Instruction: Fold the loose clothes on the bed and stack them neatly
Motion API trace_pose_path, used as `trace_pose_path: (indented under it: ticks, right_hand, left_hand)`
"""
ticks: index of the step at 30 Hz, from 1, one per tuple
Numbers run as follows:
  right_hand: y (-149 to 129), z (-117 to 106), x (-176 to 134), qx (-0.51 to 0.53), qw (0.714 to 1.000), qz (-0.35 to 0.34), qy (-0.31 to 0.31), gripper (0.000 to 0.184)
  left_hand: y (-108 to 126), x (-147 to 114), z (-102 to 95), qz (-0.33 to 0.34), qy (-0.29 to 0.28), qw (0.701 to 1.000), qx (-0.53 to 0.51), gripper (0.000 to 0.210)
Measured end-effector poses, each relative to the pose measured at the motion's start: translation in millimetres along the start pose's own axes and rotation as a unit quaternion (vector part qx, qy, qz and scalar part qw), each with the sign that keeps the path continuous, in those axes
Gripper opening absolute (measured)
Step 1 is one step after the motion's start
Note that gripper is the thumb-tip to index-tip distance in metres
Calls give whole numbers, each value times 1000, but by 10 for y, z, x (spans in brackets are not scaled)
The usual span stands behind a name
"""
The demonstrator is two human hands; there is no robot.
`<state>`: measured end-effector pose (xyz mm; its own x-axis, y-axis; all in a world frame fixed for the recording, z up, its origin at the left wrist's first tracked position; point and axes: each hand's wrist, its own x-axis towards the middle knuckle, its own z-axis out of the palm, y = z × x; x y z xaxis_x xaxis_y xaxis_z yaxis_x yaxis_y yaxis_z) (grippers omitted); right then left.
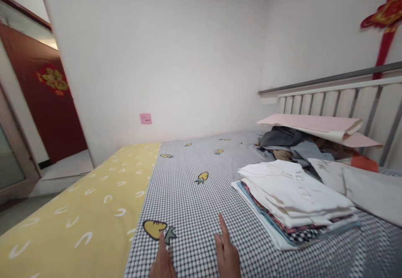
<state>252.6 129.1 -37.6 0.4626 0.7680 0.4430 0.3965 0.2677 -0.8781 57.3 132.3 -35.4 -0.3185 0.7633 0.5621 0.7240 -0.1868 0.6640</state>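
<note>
At the bottom edge, my left hand (pixel 163 260) is over the checked sheet (pixel 185 211), its index finger stretched out across a yellow printed motif. My right hand (pixel 226 250) is a short way to the right, index finger extended and the other fingers partly bent. Neither hand holds anything, and I cannot tell whether they touch the sheet. Nearest to my right hand is a stack of folded clothes (pixel 295 186), with white garments on top and blue, red-patterned and black-checked layers below.
Behind the stack lie a heap of dark clothes (pixel 282 137) and pink sheets (pixel 314 123), beside a metal bed rail (pixel 333 79). White cloth (pixel 373 190) spreads at the right. The sheet's yellow part (pixel 94 202) runs along the left. A pink note (pixel 145 119) is on the wall.
</note>
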Motion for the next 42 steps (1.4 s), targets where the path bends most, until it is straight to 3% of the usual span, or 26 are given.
trace_pose_path:
  ticks: [8,13,22,31,35,42]
  right_hand:
    - [-95,-239,-7,-46,995,-81,-26,73]
    - [-136,-302,0,-69,990,-101,-63,71]
    - [-204,-334,13,-66,990,-114,-57,70]
    - [-195,-330,-4,-48,990,-119,-57,67]
    - [-193,-325,-5,-45,991,-113,-48,68]
    - [-209,-332,-4,-55,990,-116,-53,67]
  left_hand:
    - [207,-103,-159,37,-50,992,110,61]
    - [274,-143,-151,62,-57,978,189,64]
    - [236,-153,-98,63,-24,983,172,73]
    - [214,-105,-99,107,33,980,167,79]
    - [221,-83,-107,72,44,985,148,68]
    - [253,-68,-123,20,8,992,126,59]
